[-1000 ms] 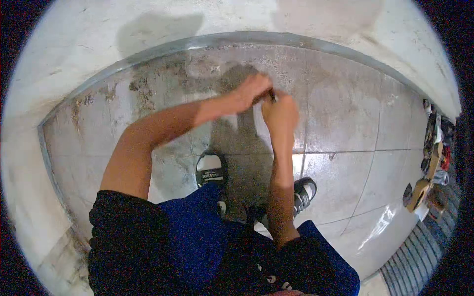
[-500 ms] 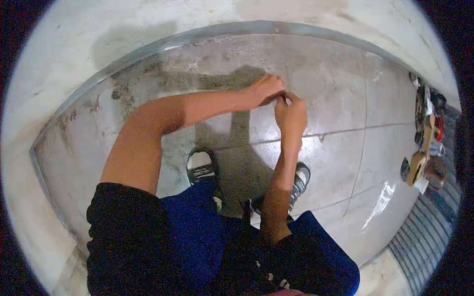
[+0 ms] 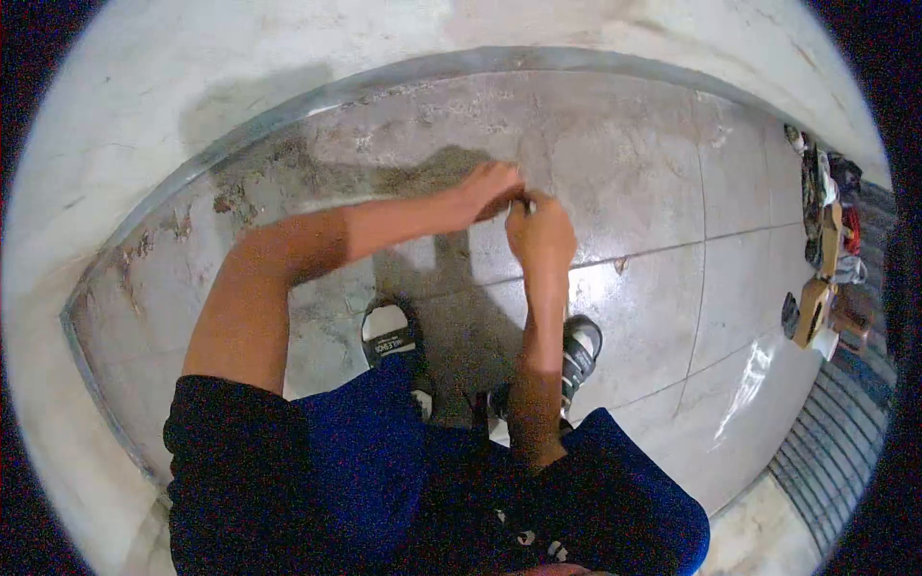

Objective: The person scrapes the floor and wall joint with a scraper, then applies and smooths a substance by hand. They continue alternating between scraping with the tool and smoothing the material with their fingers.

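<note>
Out in front of me, above the grey tiled floor, my two hands meet. My left hand reaches in from the left with its fingers bent closed, the back of the hand turned up. Beside it on the right, my right hand is curled, thumb and fingers pinched together close to the left fingertips. Something small and dark seems to sit between the fingers, too small and hidden to name.
Sandals are on my feet below. A pale wall with a grey skirting strip curves along the far side. Cardboard boxes and assorted clutter lie at the right, near a ribbed grey shutter.
Both hands have shifted together a little to the left and nearer to me, still held close to each other. The view has tilted slightly.
</note>
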{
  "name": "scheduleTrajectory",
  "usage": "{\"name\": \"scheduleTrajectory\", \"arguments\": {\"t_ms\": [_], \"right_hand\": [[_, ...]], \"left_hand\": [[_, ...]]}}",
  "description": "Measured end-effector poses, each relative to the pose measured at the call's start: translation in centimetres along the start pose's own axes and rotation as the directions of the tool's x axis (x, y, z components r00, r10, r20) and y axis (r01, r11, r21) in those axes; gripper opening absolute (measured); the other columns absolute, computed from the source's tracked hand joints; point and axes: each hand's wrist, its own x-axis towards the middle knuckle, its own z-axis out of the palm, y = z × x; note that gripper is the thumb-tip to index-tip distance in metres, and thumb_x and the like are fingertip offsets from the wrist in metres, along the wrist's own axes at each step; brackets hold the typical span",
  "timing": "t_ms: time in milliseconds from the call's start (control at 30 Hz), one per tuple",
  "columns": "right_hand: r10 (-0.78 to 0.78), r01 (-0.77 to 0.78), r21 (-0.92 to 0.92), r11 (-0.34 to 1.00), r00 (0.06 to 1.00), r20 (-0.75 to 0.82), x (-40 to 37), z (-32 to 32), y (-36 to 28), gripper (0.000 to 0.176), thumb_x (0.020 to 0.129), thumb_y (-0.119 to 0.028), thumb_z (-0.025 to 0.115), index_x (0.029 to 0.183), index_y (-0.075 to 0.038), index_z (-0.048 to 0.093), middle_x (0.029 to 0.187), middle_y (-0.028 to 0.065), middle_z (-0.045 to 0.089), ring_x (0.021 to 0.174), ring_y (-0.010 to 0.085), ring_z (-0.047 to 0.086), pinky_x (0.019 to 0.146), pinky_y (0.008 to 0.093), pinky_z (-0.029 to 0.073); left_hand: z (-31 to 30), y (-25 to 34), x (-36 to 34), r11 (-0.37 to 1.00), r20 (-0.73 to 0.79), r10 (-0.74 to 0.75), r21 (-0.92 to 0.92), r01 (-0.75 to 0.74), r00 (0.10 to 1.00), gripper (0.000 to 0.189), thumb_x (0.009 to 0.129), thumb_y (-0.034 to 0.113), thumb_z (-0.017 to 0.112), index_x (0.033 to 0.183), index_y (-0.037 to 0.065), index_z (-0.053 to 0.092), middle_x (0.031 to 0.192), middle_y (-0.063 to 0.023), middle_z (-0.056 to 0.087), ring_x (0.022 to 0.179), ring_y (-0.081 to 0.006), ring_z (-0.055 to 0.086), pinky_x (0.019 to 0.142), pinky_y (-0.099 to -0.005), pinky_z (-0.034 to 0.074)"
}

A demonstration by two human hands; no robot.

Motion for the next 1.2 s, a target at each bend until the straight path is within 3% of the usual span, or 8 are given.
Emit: {"name": "scheduleTrajectory", "arguments": {"t_ms": [267,433,567,667,700,900,1100,1200], "right_hand": [[-0.124,0.124,0.003,0.992,0.992,-0.001,4.0,0.8,-1.9,0.025,0.078,-0.027,0.056,0.093,-0.010,0.068,0.088,0.0223,0.062,0.085,0.0389,0.060,0.074,0.0447,0.048],[-0.050,0.049,0.045,0.998,0.998,0.023,0.6,0.1,0.1,0.027,0.078,-0.027,0.056,0.093,-0.007,0.067,0.087,0.0234,0.062,0.084,0.0394,0.060,0.074,0.0446,0.048],[-0.020,0.020,-0.035,0.999,1.000,-0.006,5.5,0.0,-1.4,0.029,0.078,-0.032,0.058,0.092,-0.009,0.068,0.090,0.0218,0.063,0.087,0.0382,0.060,0.074,0.0441,0.048],[0.019,-0.024,-0.114,0.993,0.999,-0.041,2.2,-1.2,0.2,0.031,0.078,-0.033,0.059,0.093,-0.008,0.068,0.091,0.0226,0.063,0.087,0.0381,0.060,0.075,0.0437,0.048],[0.005,-0.008,-0.061,0.998,0.999,-0.039,1.3,-1.3,1.2,0.029,0.078,-0.031,0.058,0.089,-0.007,0.068,0.089,0.0226,0.063,0.085,0.0379,0.061,0.073,0.0439,0.048],[-0.093,0.085,-0.050,0.995,0.976,-0.198,6.5,-0.2,1.4,0.026,0.077,-0.029,0.057,0.082,-0.005,0.068,0.081,0.0205,0.064,0.077,0.0378,0.062,0.067,0.0449,0.049],[-0.002,0.001,-0.015,1.000,0.998,-0.060,2.5,-0.9,1.9,0.029,0.078,-0.031,0.058,0.093,-0.008,0.068,0.086,0.0235,0.062,0.084,0.0403,0.060,0.073,0.0446,0.048],[0.007,-0.007,0.005,1.000,0.999,-0.052,4.7,-0.3,1.4,0.028,0.077,-0.030,0.059,0.094,-0.009,0.068,0.089,0.0234,0.062,0.084,0.0400,0.060,0.072,0.0449,0.049]], "left_hand": [[-3.3,-0.5,1.8,0.833,-0.098,0.135,0.551,-0.059,0.986,0.012,0.064,0.004,0.062,0.076,0.004,0.061,0.080,-0.0165,0.061,0.077,-0.0307,0.061,0.064,-0.0381,0.050],[1.0,-2.9,1.1,0.618,0.154,-0.431,0.768,0.166,0.889,0.035,0.076,0.010,0.058,0.109,0.005,0.050,0.104,-0.0169,0.051,0.100,-0.0356,0.049,0.086,-0.0423,0.038],[-3.0,-4.2,3.3,0.861,0.000,0.187,0.481,-0.164,0.982,0.038,0.075,0.011,0.059,0.112,0.006,0.049,0.106,-0.0172,0.051,0.099,-0.0355,0.048,0.086,-0.0424,0.038],[-0.3,-0.3,4.1,0.819,0.282,-0.409,0.533,0.212,0.868,0.042,0.075,0.009,0.058,0.116,0.007,0.046,0.109,-0.0174,0.050,0.101,-0.0361,0.047,0.089,-0.0430,0.037],[2.5,-2.4,0.9,0.931,-0.166,0.269,0.296,-0.212,0.949,0.019,0.069,0.008,0.059,0.087,0.006,0.051,0.085,-0.0159,0.050,0.085,-0.0361,0.050,0.069,-0.0437,0.041],[0.0,-3.0,5.9,0.862,-0.070,0.260,0.466,-0.198,0.963,0.011,0.072,0.011,0.058,0.081,0.005,0.059,0.085,-0.0185,0.058,0.080,-0.0373,0.057,0.065,-0.0449,0.046],[3.3,-3.9,4.5,0.692,0.172,-0.269,0.719,0.066,0.948,0.015,0.072,0.011,0.059,0.085,0.004,0.057,0.092,-0.0166,0.058,0.084,-0.0350,0.056,0.075,-0.0423,0.044],[0.6,-5.7,5.3,0.879,0.063,0.092,0.464,-0.111,0.994,0.014,0.070,0.013,0.060,0.082,0.004,0.059,0.087,-0.0170,0.058,0.076,-0.0347,0.057,0.068,-0.0426,0.045]]}}
